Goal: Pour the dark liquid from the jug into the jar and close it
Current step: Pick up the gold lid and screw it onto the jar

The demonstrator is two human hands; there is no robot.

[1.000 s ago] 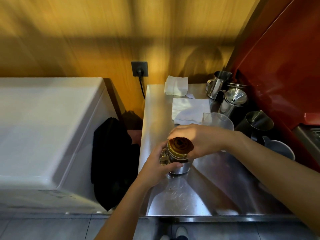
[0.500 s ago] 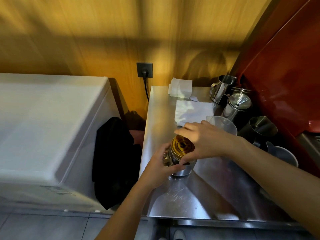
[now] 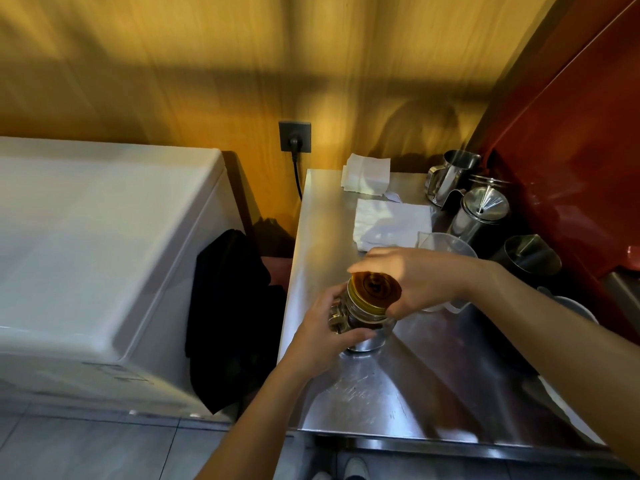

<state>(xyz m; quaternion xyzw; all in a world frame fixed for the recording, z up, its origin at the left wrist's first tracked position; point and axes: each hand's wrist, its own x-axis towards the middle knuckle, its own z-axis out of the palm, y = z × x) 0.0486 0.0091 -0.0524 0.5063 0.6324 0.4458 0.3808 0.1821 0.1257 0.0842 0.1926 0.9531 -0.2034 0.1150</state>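
Jar [image 3: 360, 318] gripped by left hand [image 3: 320, 336], largely hidden; gold lid [image 3: 372, 292] pinched by right hand [image 3: 420, 280] (contents barely discernible).

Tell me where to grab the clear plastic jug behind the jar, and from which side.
Take the jug by its handle, which seems to stick out on the near side, coming in from the front. The right hand on the jar's lid crosses in front of it, so wait until that moves. The rim is wide and thin-walled, a poorer hold.
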